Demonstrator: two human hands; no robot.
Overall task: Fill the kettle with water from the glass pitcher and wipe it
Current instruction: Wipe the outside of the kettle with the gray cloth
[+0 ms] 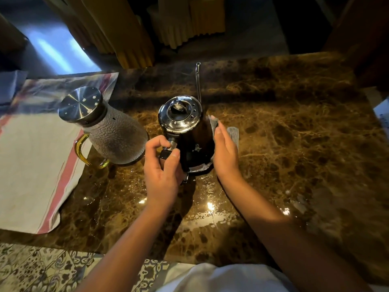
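Observation:
A dark kettle (194, 148) with a shiny steel lid (180, 114) and a thin gooseneck spout (198, 81) stands on the brown marble counter (294, 144). My left hand (162, 165) grips the kettle's black handle on its near-left side. Flat against the kettle's right side, my right hand (225, 150) presses a grey cloth (232, 132). Left of the kettle stands the textured glass pitcher (114, 133), upright, with a steel lid on and a yellow handle (81, 150).
A white towel with red stripes (35, 165) lies on the counter's left part, under the pitcher's handle side. Yellow draped chairs (130, 32) stand beyond the far edge. The counter near me looks wet and glossy. A patterned tile floor (37, 268) lies below the near edge.

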